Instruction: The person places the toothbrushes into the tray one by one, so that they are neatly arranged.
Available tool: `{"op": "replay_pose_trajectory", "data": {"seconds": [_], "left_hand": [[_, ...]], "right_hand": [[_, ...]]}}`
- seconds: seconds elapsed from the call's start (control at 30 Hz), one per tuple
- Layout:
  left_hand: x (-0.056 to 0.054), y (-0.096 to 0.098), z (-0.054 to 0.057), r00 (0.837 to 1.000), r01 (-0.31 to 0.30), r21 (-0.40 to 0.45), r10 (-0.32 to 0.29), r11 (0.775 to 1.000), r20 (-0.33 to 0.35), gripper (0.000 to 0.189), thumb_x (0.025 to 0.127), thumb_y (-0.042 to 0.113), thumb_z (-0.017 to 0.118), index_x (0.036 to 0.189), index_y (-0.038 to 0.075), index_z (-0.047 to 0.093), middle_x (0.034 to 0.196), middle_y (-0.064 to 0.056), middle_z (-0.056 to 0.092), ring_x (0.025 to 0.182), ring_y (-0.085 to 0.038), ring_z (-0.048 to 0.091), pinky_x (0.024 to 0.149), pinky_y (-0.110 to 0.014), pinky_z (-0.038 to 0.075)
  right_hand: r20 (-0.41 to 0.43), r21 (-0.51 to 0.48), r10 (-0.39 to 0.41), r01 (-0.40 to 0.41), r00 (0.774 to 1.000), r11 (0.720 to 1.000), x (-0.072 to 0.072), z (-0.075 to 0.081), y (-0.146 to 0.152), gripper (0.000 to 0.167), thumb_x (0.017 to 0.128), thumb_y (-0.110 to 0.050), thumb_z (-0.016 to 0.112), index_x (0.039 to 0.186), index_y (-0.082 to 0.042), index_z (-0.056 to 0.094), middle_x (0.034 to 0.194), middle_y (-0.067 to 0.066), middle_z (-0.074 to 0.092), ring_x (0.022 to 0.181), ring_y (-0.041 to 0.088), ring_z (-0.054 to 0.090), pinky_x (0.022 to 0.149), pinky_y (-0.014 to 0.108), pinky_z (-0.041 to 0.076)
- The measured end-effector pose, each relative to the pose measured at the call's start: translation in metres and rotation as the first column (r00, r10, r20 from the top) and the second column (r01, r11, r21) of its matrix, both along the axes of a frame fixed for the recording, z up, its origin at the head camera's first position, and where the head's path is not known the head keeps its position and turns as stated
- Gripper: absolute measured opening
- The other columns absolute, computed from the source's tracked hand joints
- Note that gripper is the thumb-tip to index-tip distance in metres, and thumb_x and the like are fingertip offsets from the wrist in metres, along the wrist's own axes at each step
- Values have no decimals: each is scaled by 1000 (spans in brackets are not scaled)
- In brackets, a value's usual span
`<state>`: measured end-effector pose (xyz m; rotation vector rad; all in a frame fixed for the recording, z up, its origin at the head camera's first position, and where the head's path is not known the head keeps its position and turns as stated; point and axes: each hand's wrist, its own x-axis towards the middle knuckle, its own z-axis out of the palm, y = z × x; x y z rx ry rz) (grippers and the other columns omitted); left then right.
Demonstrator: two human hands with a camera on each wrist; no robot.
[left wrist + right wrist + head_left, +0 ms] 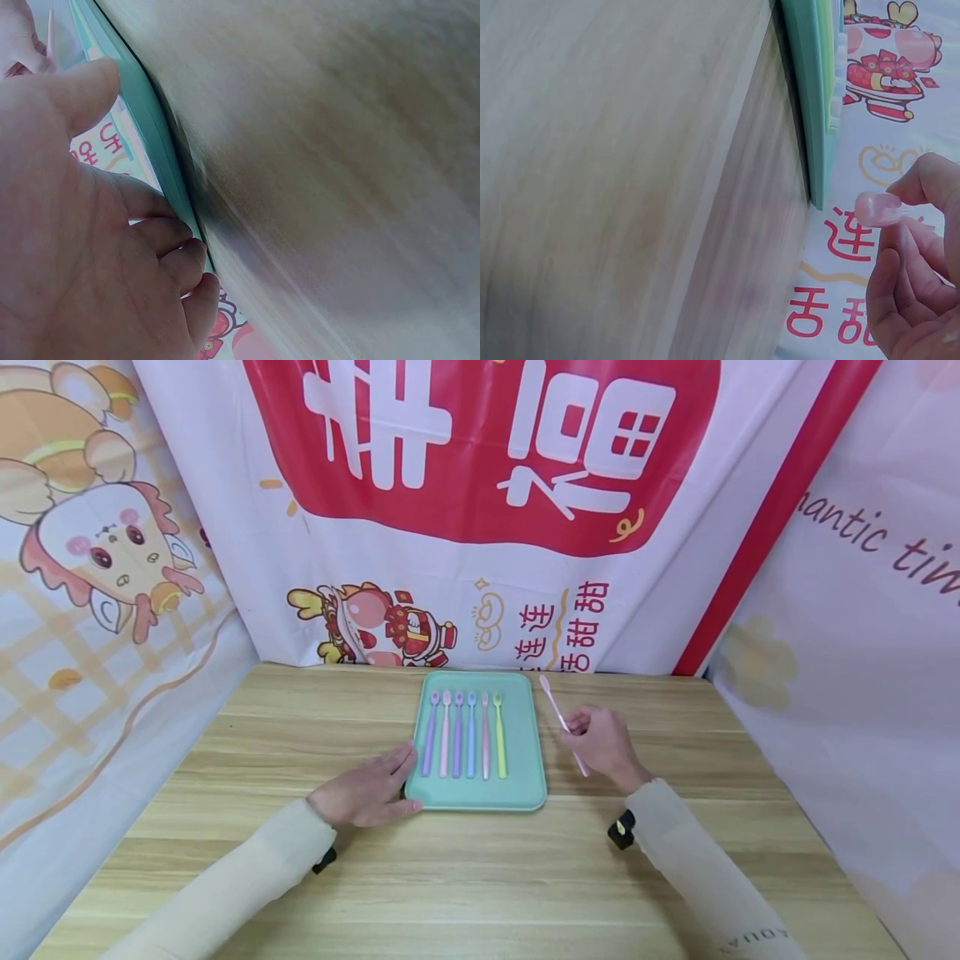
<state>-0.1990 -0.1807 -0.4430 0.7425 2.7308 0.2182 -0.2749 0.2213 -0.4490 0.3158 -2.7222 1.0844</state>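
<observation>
A mint-green tray (480, 795) lies on the table. Several toothbrushes stand side by side on it, heads toward the back: purple (430, 743), pink, blue (471, 739) and, at the right end, yellow (501, 739). My left hand (371, 789) touches the tray's left edge, thumb near the front left corner. Just right of the tray, my right hand (603, 745) pinches a pink toothbrush (553, 700) between thumb and fingers, its head pointing to the back left. In the right wrist view the pink handle end (877, 209) pokes out of the fingers.
The wooden table (480, 885) extends around the tray on all sides. A printed cloth (480, 535) hangs right behind the table's back edge, with more printed cloths at the left and right. A black wrist device (622, 829) sits under the right sleeve.
</observation>
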Motion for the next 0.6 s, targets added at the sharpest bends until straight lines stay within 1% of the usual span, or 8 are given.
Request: {"op": "replay_pose_trajectory", "data": {"seconds": [0.1, 0.27, 0.47, 0.6], "left_hand": [[0, 0, 0, 1000, 3, 2, -3, 1000, -3, 90, 107, 56, 52, 166, -5, 20, 177, -23, 14, 164, -41, 20, 133, -56, 25], [1, 0, 0, 1000, 5, 6, -4, 1000, -9, 90, 107, 56, 52, 166, -5, 21, 177, -23, 15, 164, -41, 20, 133, -56, 25], [1, 0, 1, 1000, 5, 4, -5, 1000, -10, 90, 107, 56, 52, 166, -5, 20, 177, -23, 14, 164, -41, 19, 133, -56, 25], [1, 1, 1, 1000, 5, 6, -5, 1000, -11, 91, 107, 56, 53, 166, -5, 20, 177, -23, 14, 164, -41, 19, 133, -56, 25]], "right_hand": [[-10, -25, -10, 9, 1000, 1000, 1, 1, -4, 19, 86, -10, 82, 103, -4, 77, 93, 10, 79, 82, 20, 74, 72, 32, 67], [-36, -52, -11, 9, 999, 999, 4, 1, -11, 20, 84, -9, 83, 103, -5, 77, 93, 10, 80, 82, 21, 75, 72, 31, 66], [-62, -89, -11, 5, 998, 996, 8, 2, -23, 16, 84, -6, 81, 100, -3, 77, 92, 12, 79, 82, 22, 76, 72, 27, 66], [-97, -96, -15, 6, 995, 995, 10, 3, -33, 16, 84, -5, 81, 99, -2, 77, 90, 12, 80, 80, 22, 76, 71, 26, 66]]}}
